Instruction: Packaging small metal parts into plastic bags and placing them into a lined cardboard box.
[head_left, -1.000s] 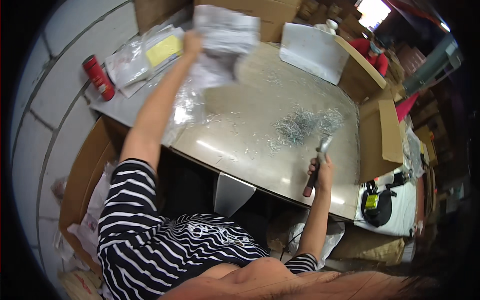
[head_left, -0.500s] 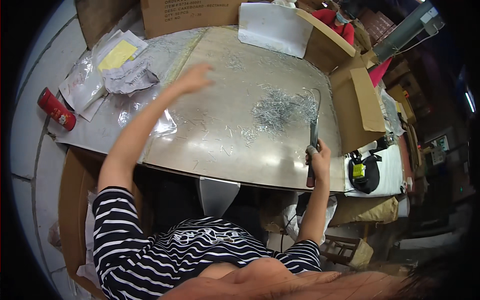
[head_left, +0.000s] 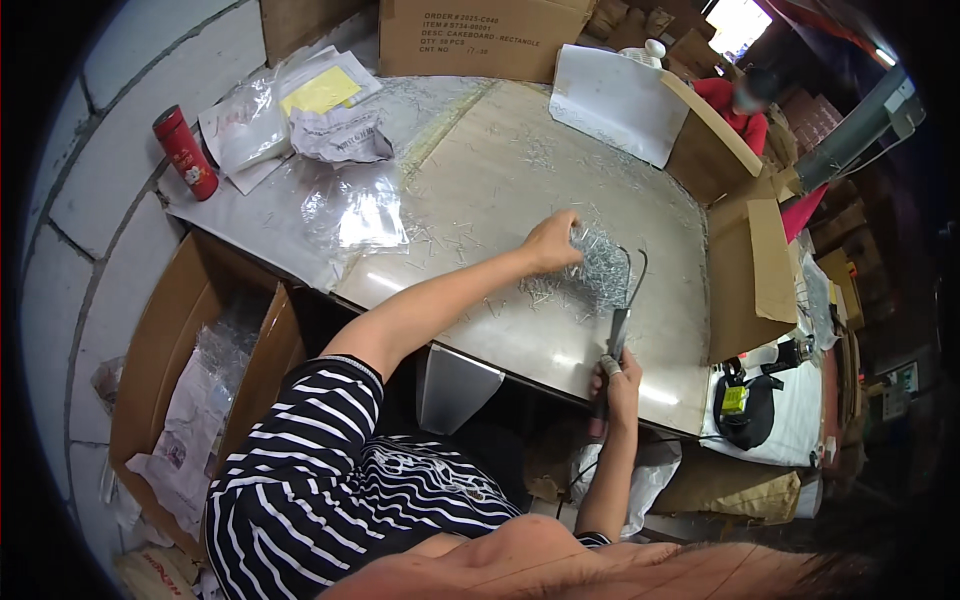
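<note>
A pile of thin silver metal pins [head_left: 605, 272] sits on the shiny tabletop [head_left: 665, 335], and the left hand [head_left: 553, 243] curls at its left edge, but I cannot tell if that grip has any pins in it. The right hand [head_left: 617, 385] has its grip wrapped around a dark tool [head_left: 619, 328], with the bent metal end by the pile's right side. Farther left are a clear plastic bag [head_left: 350, 208], crumpled paper [head_left: 342, 135] and a red bottle [head_left: 186, 152].
</note>
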